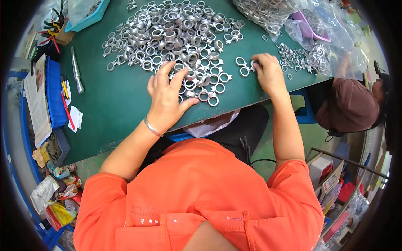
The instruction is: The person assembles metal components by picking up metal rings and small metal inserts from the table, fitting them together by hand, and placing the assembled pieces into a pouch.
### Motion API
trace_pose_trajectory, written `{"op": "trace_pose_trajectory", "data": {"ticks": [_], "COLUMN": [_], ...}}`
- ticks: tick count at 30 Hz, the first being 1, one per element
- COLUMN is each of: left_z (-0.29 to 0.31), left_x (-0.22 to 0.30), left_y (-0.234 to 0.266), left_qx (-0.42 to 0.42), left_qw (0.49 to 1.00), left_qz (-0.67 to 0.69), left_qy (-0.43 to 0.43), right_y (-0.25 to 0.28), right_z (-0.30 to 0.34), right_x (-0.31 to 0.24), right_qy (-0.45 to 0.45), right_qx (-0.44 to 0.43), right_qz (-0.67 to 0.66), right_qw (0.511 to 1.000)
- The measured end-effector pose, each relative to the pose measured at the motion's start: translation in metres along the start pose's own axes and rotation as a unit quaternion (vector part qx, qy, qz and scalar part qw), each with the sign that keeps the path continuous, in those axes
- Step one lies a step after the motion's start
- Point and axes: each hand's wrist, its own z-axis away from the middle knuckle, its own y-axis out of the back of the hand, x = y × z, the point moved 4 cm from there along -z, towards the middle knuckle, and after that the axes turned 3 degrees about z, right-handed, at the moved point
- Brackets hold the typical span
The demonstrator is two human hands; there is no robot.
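A big heap of silver metal rings (169,33), many with a small stub on the side, covers the middle of the green table (98,96). My left hand (164,94) lies at the near left edge of the heap, fingers spread and touching rings there, with none plainly gripped. Right of the heap, my right hand (268,71) pinches one metal ring (253,65) between thumb and fingers. Just left of those fingertips, two loose rings (242,67) rest on the table.
Smaller rings (296,58) lie scattered at the right, beside clear plastic bags (341,52) and a purple tray (307,26). A tapered metal rod (77,71) lies at left, near a blue bin (54,94) and pliers (53,30). A person in brown (349,104) sits at right.
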Motion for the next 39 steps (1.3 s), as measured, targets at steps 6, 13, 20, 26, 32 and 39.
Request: {"op": "trace_pose_trajectory", "data": {"ticks": [6, 13, 20, 26, 32, 39], "left_z": [0.000, -0.003, 0.022, 0.032, 0.037, 0.034], "left_x": [0.029, 0.028, 0.016, 0.020, 0.019, 0.025], "left_y": [0.008, -0.008, -0.012, -0.012, -0.011, -0.006], "left_qx": [0.061, 0.009, -0.064, -0.087, -0.081, -0.059], "left_qw": [0.987, 0.991, 0.845, 0.730, 0.753, 0.879], "left_qz": [0.062, 0.044, 0.503, 0.642, 0.624, 0.467], "left_qy": [-0.138, -0.122, 0.169, 0.219, 0.192, 0.072], "right_y": [0.004, -0.010, -0.017, -0.021, -0.006, 0.001], "right_z": [0.041, 0.072, 0.084, 0.097, 0.105, 0.106], "right_x": [-0.023, -0.083, -0.096, -0.110, -0.105, -0.111], "right_qy": [-0.145, -0.111, -0.109, -0.206, -0.054, 0.044], "right_qx": [0.072, 0.028, 0.019, -0.137, -0.095, -0.020], "right_qz": [-0.294, -0.594, -0.645, -0.750, -0.555, -0.350], "right_qw": [0.942, 0.796, 0.756, 0.614, 0.824, 0.935]}}
